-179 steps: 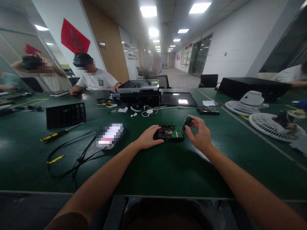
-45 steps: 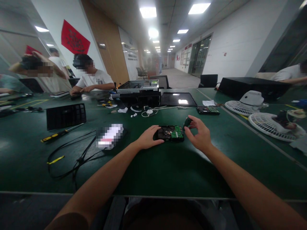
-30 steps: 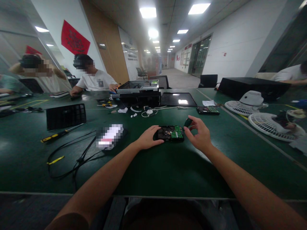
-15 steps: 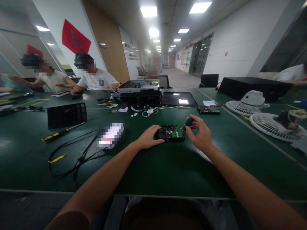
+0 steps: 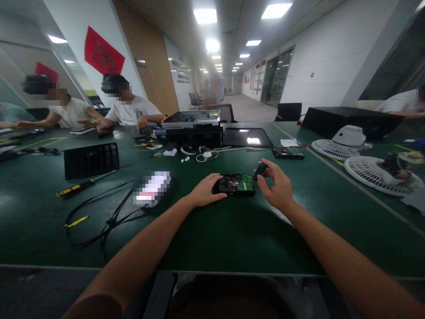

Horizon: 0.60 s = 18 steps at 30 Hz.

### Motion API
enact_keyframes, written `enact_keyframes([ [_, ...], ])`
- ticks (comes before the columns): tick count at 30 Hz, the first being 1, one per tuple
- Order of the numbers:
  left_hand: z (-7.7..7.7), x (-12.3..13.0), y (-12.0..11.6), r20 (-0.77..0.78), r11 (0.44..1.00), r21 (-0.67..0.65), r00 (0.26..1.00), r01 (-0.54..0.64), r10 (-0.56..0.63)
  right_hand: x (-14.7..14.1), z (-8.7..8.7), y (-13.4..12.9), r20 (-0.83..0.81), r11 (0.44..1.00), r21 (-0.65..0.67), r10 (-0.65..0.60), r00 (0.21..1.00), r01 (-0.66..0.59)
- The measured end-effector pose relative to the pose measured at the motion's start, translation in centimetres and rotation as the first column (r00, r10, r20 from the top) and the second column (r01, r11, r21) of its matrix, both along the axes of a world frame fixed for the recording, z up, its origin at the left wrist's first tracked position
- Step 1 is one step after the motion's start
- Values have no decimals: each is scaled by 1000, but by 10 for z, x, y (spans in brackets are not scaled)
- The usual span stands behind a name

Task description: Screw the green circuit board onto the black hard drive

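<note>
A black hard drive [image 5: 229,184] with a green circuit board [image 5: 245,182] lies on the green table in front of me. My left hand [image 5: 209,190] grips its left end, thumb along the near edge and fingers at the far side. In my right hand [image 5: 275,184] is a screwdriver with a short dark green handle [image 5: 260,169], pinched between thumb and fingers. The handle tilts over the drive's right end. Its tip is too small to make out against the board's edge.
Left lie a phone [image 5: 152,188], black cables [image 5: 109,226], a yellow-black screwdriver [image 5: 75,188] and a dark panel [image 5: 91,161]. Beyond are an open computer case [image 5: 191,128], a flat screen [image 5: 247,137] and a second hard drive [image 5: 288,152]. White fan parts [image 5: 375,175] lie right. Co-workers sit at the far side.
The screwdriver handle has shifted very slightly over the drive's right end. My left hand stays on the drive. Across the table, a co-worker's hand has moved beside the computer case.
</note>
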<state>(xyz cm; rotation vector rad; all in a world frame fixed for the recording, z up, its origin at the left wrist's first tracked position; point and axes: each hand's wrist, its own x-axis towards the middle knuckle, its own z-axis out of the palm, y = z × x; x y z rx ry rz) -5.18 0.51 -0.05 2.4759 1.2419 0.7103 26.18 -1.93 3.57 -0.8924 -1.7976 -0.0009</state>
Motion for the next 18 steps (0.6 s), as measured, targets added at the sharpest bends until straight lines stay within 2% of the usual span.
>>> enact_keyframes([
  [9,0,0,0,-16,1000,1,1000,4,-4,2,5,0,43,996,67,-65,997,62],
  [18,2,0,-1,-7,1000,-1,1000,1,-1,1,2,1,50,998,54,-33,998,31],
])
